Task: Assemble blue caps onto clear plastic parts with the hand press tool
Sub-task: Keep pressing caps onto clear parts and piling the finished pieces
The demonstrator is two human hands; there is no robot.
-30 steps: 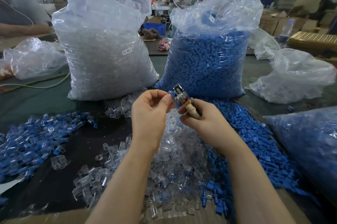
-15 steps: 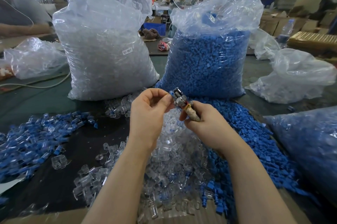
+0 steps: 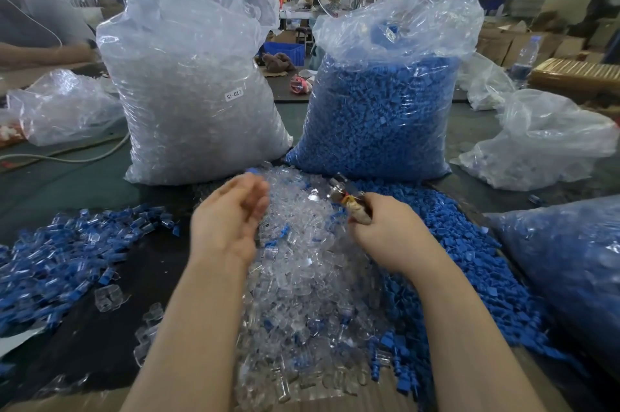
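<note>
The left hand [image 3: 231, 223] has come away from the hand press tool [image 3: 349, 201] and now hovers blurred, fingers loose, apart from the right hand [image 3: 385, 237], which grips the tool over the clear parts pile [image 3: 302, 294]. Loose blue caps [image 3: 469, 253] spread rightward. Assembled pieces [image 3: 67, 253] lie left on the dark table [image 3: 141, 311], two full bags behind.

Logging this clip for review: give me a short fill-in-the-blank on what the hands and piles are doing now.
1. The hand press tool is gripped by the ____ hand.
2. The left hand hangs with relaxed fingers, holding ____.
3. The label SJ-017 is on the bag of ____ parts.
4. The loose blue caps lie to the ____ of the clear pile.

Missing: right; nothing; clear; right
</note>
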